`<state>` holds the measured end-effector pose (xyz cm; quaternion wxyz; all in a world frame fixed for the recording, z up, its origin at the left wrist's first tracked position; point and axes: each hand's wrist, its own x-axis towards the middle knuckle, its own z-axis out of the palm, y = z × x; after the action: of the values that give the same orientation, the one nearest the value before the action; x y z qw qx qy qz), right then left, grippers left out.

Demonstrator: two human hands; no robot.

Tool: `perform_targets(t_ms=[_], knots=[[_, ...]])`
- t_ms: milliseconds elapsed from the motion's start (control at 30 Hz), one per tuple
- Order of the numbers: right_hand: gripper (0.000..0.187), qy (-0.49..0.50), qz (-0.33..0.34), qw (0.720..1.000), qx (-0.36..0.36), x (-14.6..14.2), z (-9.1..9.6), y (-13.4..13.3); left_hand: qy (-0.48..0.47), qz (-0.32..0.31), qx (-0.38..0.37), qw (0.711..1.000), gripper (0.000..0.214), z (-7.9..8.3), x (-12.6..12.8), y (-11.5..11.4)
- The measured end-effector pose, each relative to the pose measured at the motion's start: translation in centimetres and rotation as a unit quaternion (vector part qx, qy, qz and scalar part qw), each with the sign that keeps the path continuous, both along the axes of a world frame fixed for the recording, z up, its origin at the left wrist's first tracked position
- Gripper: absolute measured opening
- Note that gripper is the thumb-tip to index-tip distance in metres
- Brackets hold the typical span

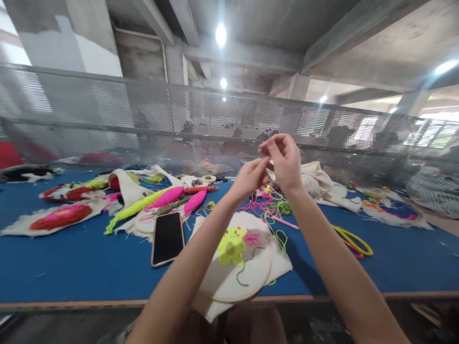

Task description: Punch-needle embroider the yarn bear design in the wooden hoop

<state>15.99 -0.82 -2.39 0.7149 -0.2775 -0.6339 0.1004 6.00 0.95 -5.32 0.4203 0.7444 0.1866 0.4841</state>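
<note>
Both my hands are raised above the blue table (71, 267), close together. My left hand (249, 177) has its fingers pinched at the tips, right against my right hand (285, 160), whose fingers are curled and pinched too. What they hold is too small to see. Below them lies a wooden embroidery hoop (238, 282) with cream cloth bearing a yellow-green and pink stitched flower (234, 243). Loose pink and green threads (267, 208) lie just beyond it.
A phone (167, 238) lies face up left of the hoop. Pink and yellow-green yarn skeins (168, 197), tufted cloth pieces (60, 216), yellow-handled scissors (353, 241) and crumpled cream cloth (322, 184) lie about. A perforated metal screen (107, 114) runs behind the table, people beyond it.
</note>
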Motion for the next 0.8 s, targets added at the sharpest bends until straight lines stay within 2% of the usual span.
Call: perform_targets(t_ms=[33,67,100,133,167,200,233,267,300,367,400,500,633,733,800], knots=[[0.012,0.006,-0.004,1.0,0.013,-1.0,-0.6,0.4,0.007,0.083,0.047,0.995,0.034,0.0,-1.8,0.4],[0.013,0.006,-0.017,1.0,0.013,-1.9,-1.7,0.8,0.011,0.196,0.106,0.975,0.035,-0.3,-3.7,0.8],[0.016,-0.007,-0.035,0.999,-0.006,-2.7,-3.2,1.3,0.013,0.329,0.166,0.929,0.034,-0.8,-5.8,1.3],[0.019,-0.039,-0.061,0.996,-0.05,-3.5,-5.1,1.9,0.035,0.453,0.208,0.866,0.034,-1.6,-7.7,1.8],[0.022,-0.106,-0.092,0.983,-0.116,-4.3,-7.2,2.5,0.071,0.549,0.228,0.801,0.035,-2.6,-9.6,2.2],[0.023,-0.21,-0.105,0.954,-0.187,-5.0,-9.4,3.2,0.121,0.607,0.236,0.75,0.037,-3.7,-11.3,2.7],[0.02,-0.252,-0.101,0.938,-0.217,-5.5,-11.6,4.0,0.175,0.642,0.23,0.71,0.039,-5.0,-12.7,3.1],[0.02,-0.277,-0.099,0.926,-0.237,-5.9,-13.6,4.7,0.235,0.653,0.223,0.685,0.039,-6.3,-13.7,3.6],[0.021,-0.299,-0.103,0.913,-0.258,-6.2,-15.3,5.3,0.292,0.646,0.212,0.672,0.04,-7.5,-14.4,3.9],[0.023,-0.34,-0.111,0.887,-0.291,-6.3,-17.5,6.4,0.38,0.606,0.178,0.676,0.042,-9.6,-14.8,4.5],[0.022,-0.358,-0.116,0.876,-0.302,-6.2,-18.1,6.8,0.406,0.579,0.168,0.687,0.043,-10.3,-14.6,4.6],[0.017,-0.406,-0.136,0.845,-0.32,-6.1,-18.4,7.5,0.424,0.546,0.172,0.702,0.044,-11.5,-13.4,4.5],[0.015,-0.45,-0.167,0.815,-0.326,-6.9,-18.4,7.7,0.438,0.519,0.17,0.714,0.045,-11.8,-12.2,3.9],[0.016,-0.466,-0.177,0.808,-0.312,-7.5,-18.3,7.6,0.442,0.528,0.151,0.709,0.048,-12.0,-12.3,3.8],[0.016,-0.472,-0.176,0.815,-0.286,-7.4,-17.7,7.4,0.447,0.539,0.135,0.701,0.051,-12.1,-12.6,3.9]])
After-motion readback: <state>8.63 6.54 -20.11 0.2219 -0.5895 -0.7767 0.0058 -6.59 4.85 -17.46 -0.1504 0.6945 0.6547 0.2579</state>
